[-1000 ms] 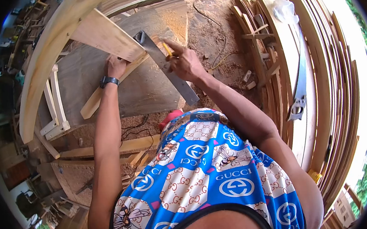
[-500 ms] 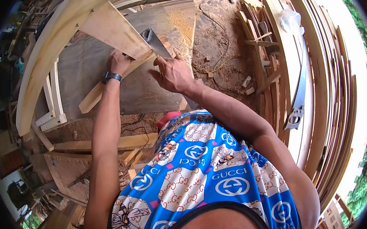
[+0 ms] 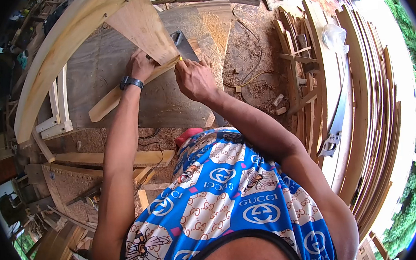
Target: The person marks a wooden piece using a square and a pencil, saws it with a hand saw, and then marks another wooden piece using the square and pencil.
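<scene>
My left hand (image 3: pixel 142 66), with a dark watch on its wrist, is closed over a narrow wooden strip (image 3: pixel 106 105) beside a tapered board (image 3: pixel 144 30). The strip runs diagonally, and the tapered board's lower end meets its upper part. My right hand (image 3: pixel 197 80) has its fingers pinched at that corner, around a small yellow-tipped thing (image 3: pixel 181 59) that looks like a pencil. Most of it is hidden by the fingers. A dark metal blade (image 3: pixel 186 43) lies just beyond the corner.
Under the work is a wide brown wooden panel (image 3: pixel 159 104) with sawdust on it. A long curved plank (image 3: pixel 56 59) arches over the left side. On the right, a handsaw (image 3: pixel 335 129) rests on stacked boards (image 3: pixel 362 103). A cable (image 3: pixel 257 75) crosses the sawdust-covered floor.
The view has shifted a little, so the work appears slightly farther right. My right fingers have closed in at the corner, with the yellow tip now plainer. My left hand keeps its hold.
</scene>
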Motion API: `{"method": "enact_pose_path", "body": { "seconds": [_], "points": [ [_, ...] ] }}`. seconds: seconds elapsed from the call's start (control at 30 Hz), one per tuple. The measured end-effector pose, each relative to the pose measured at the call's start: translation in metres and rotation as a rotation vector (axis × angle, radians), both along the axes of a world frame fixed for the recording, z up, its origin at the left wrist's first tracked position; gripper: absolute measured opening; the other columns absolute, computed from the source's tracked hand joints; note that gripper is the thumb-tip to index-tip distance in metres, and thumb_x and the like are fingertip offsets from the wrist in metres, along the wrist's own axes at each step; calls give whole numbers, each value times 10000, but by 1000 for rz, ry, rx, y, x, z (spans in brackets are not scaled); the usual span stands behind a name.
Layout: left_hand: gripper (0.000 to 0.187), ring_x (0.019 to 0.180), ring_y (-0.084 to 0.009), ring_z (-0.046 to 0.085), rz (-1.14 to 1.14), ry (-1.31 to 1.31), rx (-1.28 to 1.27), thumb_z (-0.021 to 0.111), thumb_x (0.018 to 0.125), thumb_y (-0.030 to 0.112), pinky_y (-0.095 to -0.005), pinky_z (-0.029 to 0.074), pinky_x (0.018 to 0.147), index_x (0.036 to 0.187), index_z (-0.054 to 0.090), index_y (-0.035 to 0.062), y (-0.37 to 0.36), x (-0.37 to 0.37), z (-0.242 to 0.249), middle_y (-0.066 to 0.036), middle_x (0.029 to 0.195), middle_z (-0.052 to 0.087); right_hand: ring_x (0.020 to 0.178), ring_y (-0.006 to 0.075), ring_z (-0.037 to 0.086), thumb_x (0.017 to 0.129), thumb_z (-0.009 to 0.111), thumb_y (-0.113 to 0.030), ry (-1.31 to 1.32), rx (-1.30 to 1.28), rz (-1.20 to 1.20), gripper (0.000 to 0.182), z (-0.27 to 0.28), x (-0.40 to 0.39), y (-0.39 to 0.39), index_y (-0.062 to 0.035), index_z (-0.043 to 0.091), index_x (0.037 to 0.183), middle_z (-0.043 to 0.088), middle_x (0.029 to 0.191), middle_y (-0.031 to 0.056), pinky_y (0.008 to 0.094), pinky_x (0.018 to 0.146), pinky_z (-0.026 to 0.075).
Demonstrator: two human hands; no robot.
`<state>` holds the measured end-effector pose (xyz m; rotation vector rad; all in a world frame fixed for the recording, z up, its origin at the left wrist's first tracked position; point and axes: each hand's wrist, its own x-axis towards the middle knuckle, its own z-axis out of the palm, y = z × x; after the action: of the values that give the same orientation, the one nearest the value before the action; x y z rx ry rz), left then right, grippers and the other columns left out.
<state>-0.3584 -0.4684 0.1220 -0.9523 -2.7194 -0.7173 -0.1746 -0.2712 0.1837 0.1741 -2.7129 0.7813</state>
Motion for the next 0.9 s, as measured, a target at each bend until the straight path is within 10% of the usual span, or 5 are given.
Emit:
{"method": "enact_pose_path", "body": {
  "seconds": [0.67, 0.73, 0.9],
  "points": [
    [397, 1022, -411, 651, 5, 19, 43, 751, 880, 487, -508, 535, 875, 1085, 753, 147, 3, 6, 7, -170, 1006, 714, 873, 362, 709, 984, 442, -212, -134, 95, -65, 232, 24, 2, -14, -21, 563, 1037, 703, 925, 207, 488, 882, 468],
    [374, 1023, -410, 648, 14, 33, 50, 741, 890, 466, -511, 536, 869, 1087, 748, 147, 7, 14, 12, -165, 1014, 709, 977, 364, 689, 967, 514, -238, -569, 111, 38, 257, 66, 17, -5, -13, 565, 1081, 674, 958, 205, 486, 894, 472],
    [292, 1012, -404, 644, 131, -31, -24, 706, 923, 369, -520, 528, 887, 1106, 728, 142, 5, 13, 12, -155, 1048, 694, 1245, 434, 582, 860, 685, -186, -217, 89, -227, 475, 27, 58, 13, -13, 526, 1273, 597, 1251, 238, 541, 868, 518]
  ]
}}
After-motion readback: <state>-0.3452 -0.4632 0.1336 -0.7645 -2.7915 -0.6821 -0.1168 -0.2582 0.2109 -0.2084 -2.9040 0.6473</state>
